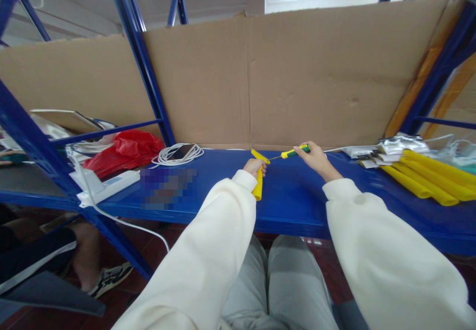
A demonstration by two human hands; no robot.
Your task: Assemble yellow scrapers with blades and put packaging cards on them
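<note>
My left hand (254,166) is wrapped round a yellow tube-like piece (258,189), whose top sticks out above the fingers and whose lower end shows below them. To the right, my right hand (310,156) grips the green end of a yellow and green screwdriver (290,154). Its thin shaft points left and reaches the upper part of the yellow piece; whether the tip touches it is too small to tell. Both hands are over the blue shelf (293,201).
Yellow tubes (439,178) and silvery packets (399,145) lie at the right. Leftward are a coiled white cable (178,155), a red bag (130,149) and a white power strip (115,185). Cardboard (297,77) stands behind; a blue post (143,62) rises at left. A person's leg (86,250) shows lower left.
</note>
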